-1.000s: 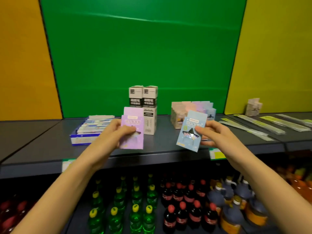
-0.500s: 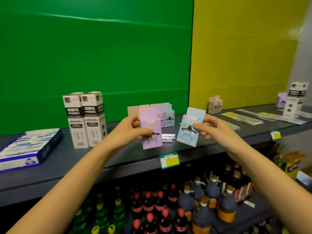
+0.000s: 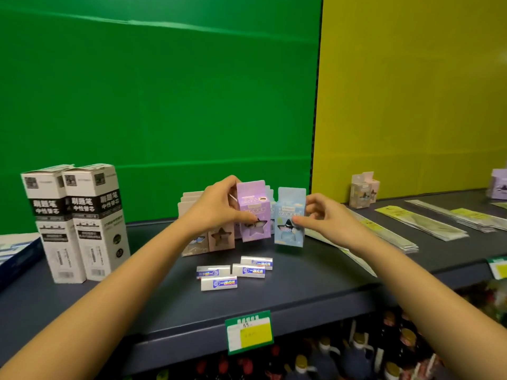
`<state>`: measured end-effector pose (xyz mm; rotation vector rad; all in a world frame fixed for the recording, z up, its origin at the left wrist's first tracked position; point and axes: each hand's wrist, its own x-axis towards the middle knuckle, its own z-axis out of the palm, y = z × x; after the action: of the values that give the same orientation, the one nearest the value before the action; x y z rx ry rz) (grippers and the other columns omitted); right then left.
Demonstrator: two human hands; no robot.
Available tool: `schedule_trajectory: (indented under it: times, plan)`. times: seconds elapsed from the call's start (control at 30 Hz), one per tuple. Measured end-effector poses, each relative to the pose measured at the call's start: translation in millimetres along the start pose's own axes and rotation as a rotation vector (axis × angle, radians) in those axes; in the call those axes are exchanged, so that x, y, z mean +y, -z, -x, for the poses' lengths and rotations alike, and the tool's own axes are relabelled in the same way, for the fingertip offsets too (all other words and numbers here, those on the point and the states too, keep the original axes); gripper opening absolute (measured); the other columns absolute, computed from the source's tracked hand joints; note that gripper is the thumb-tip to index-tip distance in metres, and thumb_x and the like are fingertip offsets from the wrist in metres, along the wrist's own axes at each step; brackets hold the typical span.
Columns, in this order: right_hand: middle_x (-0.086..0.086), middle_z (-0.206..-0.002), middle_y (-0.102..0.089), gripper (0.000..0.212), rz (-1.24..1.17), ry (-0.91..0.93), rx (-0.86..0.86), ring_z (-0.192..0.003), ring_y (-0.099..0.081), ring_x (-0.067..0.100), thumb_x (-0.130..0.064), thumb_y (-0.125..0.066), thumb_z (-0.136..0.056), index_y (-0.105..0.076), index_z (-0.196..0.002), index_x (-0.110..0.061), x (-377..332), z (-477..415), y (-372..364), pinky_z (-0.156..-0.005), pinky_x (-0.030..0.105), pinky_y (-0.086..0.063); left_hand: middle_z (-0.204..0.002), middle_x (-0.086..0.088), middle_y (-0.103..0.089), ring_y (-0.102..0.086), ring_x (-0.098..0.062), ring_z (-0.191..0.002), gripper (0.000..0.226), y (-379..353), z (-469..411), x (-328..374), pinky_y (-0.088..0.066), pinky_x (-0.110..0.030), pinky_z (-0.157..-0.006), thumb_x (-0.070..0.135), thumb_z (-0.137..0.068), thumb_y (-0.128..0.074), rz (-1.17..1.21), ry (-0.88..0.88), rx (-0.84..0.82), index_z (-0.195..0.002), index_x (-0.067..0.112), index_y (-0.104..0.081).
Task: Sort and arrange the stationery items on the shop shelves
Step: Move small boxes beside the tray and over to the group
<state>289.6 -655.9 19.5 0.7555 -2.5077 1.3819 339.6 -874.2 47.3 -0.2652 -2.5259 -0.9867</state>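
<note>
My left hand (image 3: 216,208) grips a purple star-window box (image 3: 253,212) and holds it upright, just above the grey shelf (image 3: 301,292). My right hand (image 3: 326,218) pinches a light blue box (image 3: 290,218) of the same kind right beside it. Both boxes stand in front of a row of similar pastel boxes (image 3: 208,239) at the back of the shelf. Several small white eraser packs (image 3: 219,282) lie flat on the shelf in front of them.
Two tall black-and-white pen refill boxes (image 3: 79,223) stand at the left, next to a blue tray (image 3: 16,256). Flat clear-wrapped packets (image 3: 422,224) lie at the right, with small boxes (image 3: 362,193) behind them. A price tag (image 3: 249,331) hangs on the shelf edge; bottles sit below.
My view has turned right and come closer to the shelf. Both hands have carried their boxes forward to the row of pastel boxes, now upright and side by side.
</note>
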Motion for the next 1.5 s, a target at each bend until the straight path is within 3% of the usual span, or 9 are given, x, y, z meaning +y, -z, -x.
schedule_trajectory:
  times: [0.1,0.2,0.33,0.53,0.77,0.9,1.23,1.37,1.5]
  plan:
    - [0.008,-0.105,-0.062,0.041,0.036,0.014,-0.047,-0.075,-0.049,0.012,-0.025,-0.069,-0.08,-0.051,-0.114,-0.013,12.8,-19.5,-3.6,-0.065,0.02,-0.043,-0.089,-0.003,-0.062,-0.063,-0.022,-0.072,0.047,-9.2,-12.2,-3.7,-0.052,-0.038,-0.071,0.014,-0.063,-0.083,-0.113,-0.032,-0.013,-0.095,0.009,-0.05]
    - [0.008,-0.107,-0.062,0.043,0.062,0.015,-0.107,-0.081,-0.053,0.014,-0.027,-0.07,-0.079,-0.05,-0.115,-0.013,24.8,-36.4,-5.1,-0.072,0.024,-0.046,-0.09,-0.002,-0.062,-0.065,-0.025,-0.078,0.047,-16.7,-21.5,-6.8,-0.052,-0.038,-0.07,0.017,-0.064,-0.081,-0.22,-0.025,-0.037,-0.099,0.01,-0.05]
    - [0.008,-0.107,-0.063,0.039,0.062,0.045,-0.181,-0.078,-0.054,0.012,-0.026,-0.071,-0.078,-0.05,-0.109,-0.016,38.1,-49.5,-10.0,-0.075,0.027,-0.047,-0.085,-0.001,-0.057,-0.053,-0.02,-0.075,0.048,-23.7,-27.9,-15.6,-0.038,-0.028,-0.06,0.023,-0.065,-0.08,-0.388,-0.043,-0.053,-0.099,0.013,-0.048]
    - [0.007,-0.108,-0.063,0.038,0.04,0.072,-0.262,-0.083,-0.059,0.016,-0.025,-0.071,-0.078,-0.048,-0.107,-0.017,46.0,-64.5,-15.1,-0.078,0.03,-0.05,-0.108,-0.01,-0.057,-0.047,-0.026,-0.101,0.061,-26.5,-34.4,-19.6,-0.038,-0.035,-0.087,0.046,-0.071,-0.07,-0.783,-0.02,-0.1,-0.115,0.012,-0.046]
    - [-0.007,-0.092,-0.058,0.038,-0.018,0.082,-0.244,-0.077,-0.06,0.011,-0.023,-0.074,-0.076,-0.046,-0.101,-0.022,49.3,-73.0,-17.2,-0.064,0.016,-0.047,-0.121,-0.002,-0.055,-0.041,-0.021,-0.109,0.058,-25.9,-32.5,-15.2,-0.025,-0.031,-0.087,0.054,-0.079,-0.057,-1.004,-0.119,-0.052,-0.121,0.016,-0.046]
    - [-0.004,-0.102,-0.056,0.039,0.016,0.106,-0.226,-0.081,-0.063,0.016,-0.023,-0.075,-0.075,-0.046,-0.101,-0.021,47.8,-75.2,-19.0,-0.072,0.024,-0.049,-0.121,-0.002,-0.054,-0.041,-0.022,-0.112,0.06,-26.0,-33.3,-14.3,-0.025,-0.032,-0.088,0.055,-0.078,-0.056,-1.08,-0.115,-0.023,-0.124,0.017,-0.05]
    - [0.003,-0.109,-0.059,0.049,-0.006,0.089,-0.24,-0.084,-0.062,0.017,-0.023,-0.074,-0.075,-0.048,-0.115,-0.012,47.5,-75.3,-23.2,-0.075,0.027,-0.049,-0.125,-0.004,-0.052,-0.041,-0.024,-0.114,0.059,-25.6,-30.4,-18.4,-0.027,-0.034,-0.089,0.053,-0.078,-0.057,-1.1,-0.124,0.013,-0.125,0.017,-0.051]
    - [-0.004,-0.111,-0.045,0.055,0.188,0.155,-0.139,-0.08,-0.054,0.012,-0.028,-0.069,-0.079,-0.043,-0.125,-0.014,44.6,-70.1,-18.6,-0.075,0.025,-0.04,-0.135,-0.006,-0.048,-0.041,-0.026,-0.124,0.063,-19.8,-17.6,-19.0,-0.031,-0.037,-0.098,0.047,-0.079,-0.058,-1.026,-0.18,0.079,-0.133,0.017,-0.045]
    - [-0.008,-0.103,-0.044,0.031,0.253,0.4,-0.008,-0.072,-0.046,0.005,-0.024,-0.06,-0.085,-0.048,-0.114,-0.019,34.0,-48.3,-12.2,-0.072,0.02,-0.034,-0.11,0.006,-0.062,-0.055,-0.009,-0.1,0.046,-5.8,21.2,-12.1,-0.044,-0.028,-0.086,0.052,-0.079,-0.046,-0.577,-0.2,0.129,-0.112,0.022,-0.06]
